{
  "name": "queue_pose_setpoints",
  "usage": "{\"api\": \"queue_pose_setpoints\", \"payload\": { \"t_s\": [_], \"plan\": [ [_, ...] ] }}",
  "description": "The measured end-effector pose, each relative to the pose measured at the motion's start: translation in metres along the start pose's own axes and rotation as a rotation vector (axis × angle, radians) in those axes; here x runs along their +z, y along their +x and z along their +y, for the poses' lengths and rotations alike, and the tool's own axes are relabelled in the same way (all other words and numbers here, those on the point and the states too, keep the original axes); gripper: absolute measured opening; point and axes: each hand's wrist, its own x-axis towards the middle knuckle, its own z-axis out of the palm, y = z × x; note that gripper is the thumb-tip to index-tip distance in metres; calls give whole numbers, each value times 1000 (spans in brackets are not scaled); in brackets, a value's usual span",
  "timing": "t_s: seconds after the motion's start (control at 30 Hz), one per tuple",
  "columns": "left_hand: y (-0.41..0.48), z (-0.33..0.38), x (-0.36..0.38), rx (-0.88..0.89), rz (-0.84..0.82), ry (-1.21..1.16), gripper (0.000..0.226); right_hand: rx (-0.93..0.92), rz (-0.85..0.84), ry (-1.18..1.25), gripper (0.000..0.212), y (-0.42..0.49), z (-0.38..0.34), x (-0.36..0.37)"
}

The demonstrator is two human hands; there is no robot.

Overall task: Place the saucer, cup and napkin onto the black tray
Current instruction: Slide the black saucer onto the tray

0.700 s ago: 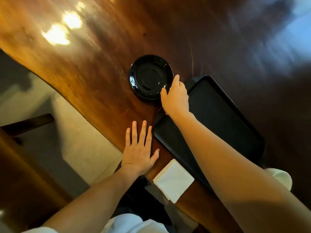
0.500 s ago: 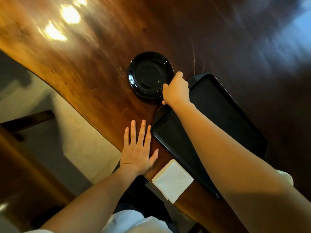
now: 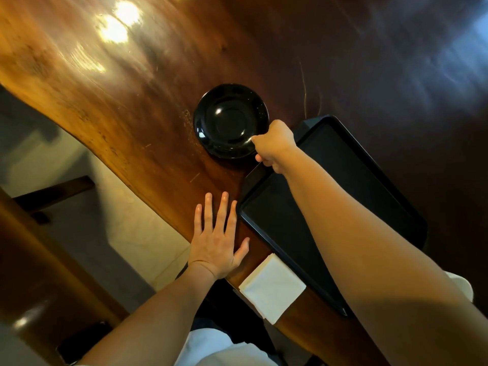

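Black tray (image 3: 343,186) at centre right of the frame, bare inside, long axis running from upper left to lower right, crossed by the right forearm. Black saucer (image 3: 231,121) just above centre, right way up on the wooden table (image 3: 132,88), off the tray and just beside its upper-left corner. Right hand (image 3: 276,143) curled shut on the saucer's lower-right rim; whether the saucer is lifted or lying flat, cannot tell. Left hand (image 3: 219,239) flat on the table, fingers spread and holding nothing, just left of the tray's lower-left edge. White napkin (image 3: 272,286) folded square at lower centre, on the table's near edge, one corner pointing toward the bottom of the frame, just beside the tray's long edge. Cup not clearly made out; only a white rounded shape (image 3: 460,283) at the right edge, mostly hidden behind the right arm. Glossy tabletop with bright light reflections at upper left, darker toward upper right. Pale floor (image 3: 126,233) at lower left, beyond the table's curved edge.
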Motion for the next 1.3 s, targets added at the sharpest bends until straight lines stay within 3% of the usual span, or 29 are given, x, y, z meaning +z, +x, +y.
{"api": "queue_pose_setpoints", "payload": {
  "t_s": [0.23,0.47,1.0,1.3],
  "plan": [
    [1,0,-1,-13,44,11,89,9,-145,234,17,-21,11,-9],
    [0,1,-4,-24,64,9,88,16,-118,499,10,-57,48,-38],
    [-3,4,0,-59,114,17,87,216,-108,1027,41,-80,177,-84],
    [-4,4,1,-62,141,10,84,283,-105,1083,41,-65,200,-75]
  ]
}}
